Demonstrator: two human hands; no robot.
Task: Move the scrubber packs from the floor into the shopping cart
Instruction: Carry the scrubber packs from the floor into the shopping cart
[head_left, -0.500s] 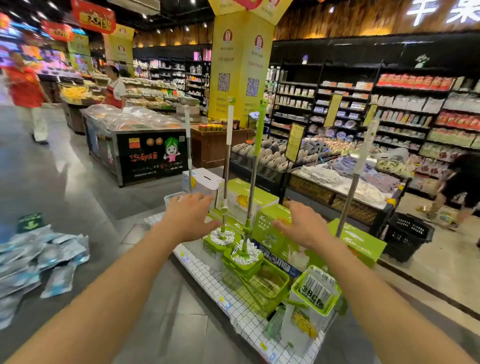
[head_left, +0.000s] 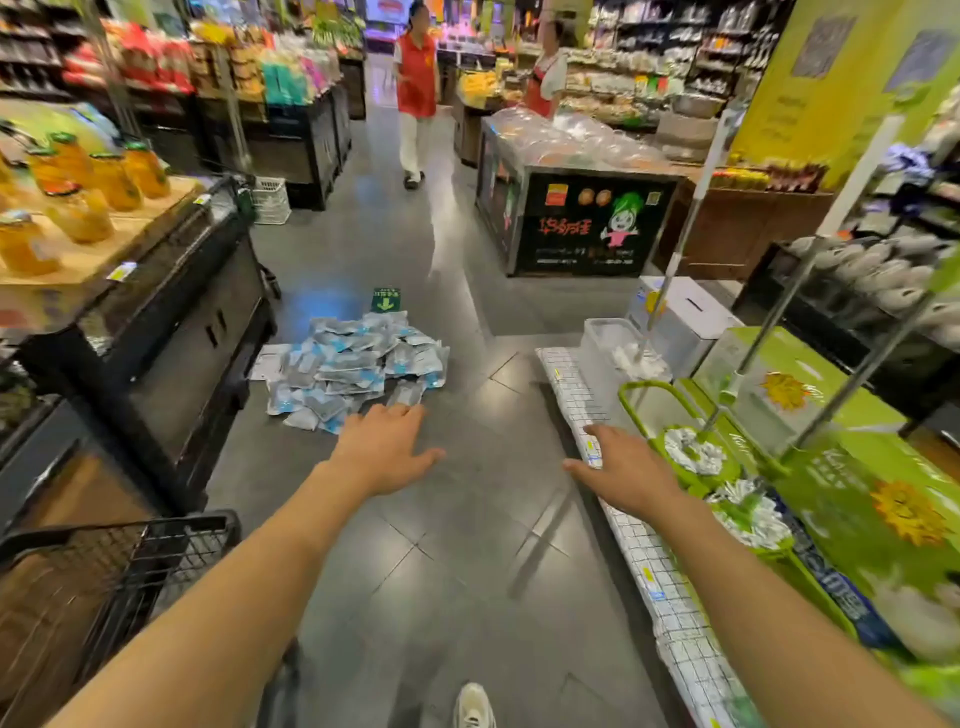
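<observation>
Reaching fwd w/ both arms, palms down over the grey floor (head_left: 467, 545). Left hand (head_left: 382, 449) flat, fingers straight & together, thumb out, holding nothing; fingertips near front edge of scrubber packs (head_left: 358, 364), contact unclear. Right hand (head_left: 621, 470) spread, fingers apart, empty, above edge of white grid shelf (head_left: 670, 613) beside green mop buckets (head_left: 696, 457). Packs heaped on floor, mid-aisle. Shopping cart (head_left: 119, 577) at lower left, well apart from heap.

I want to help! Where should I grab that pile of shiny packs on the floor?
Take the near edge of the scrubber packs, reaching down from above. The packs lie flat, loose and overlapping, so pinch one pack's free edge. Both hands, left and right, are open.
</observation>
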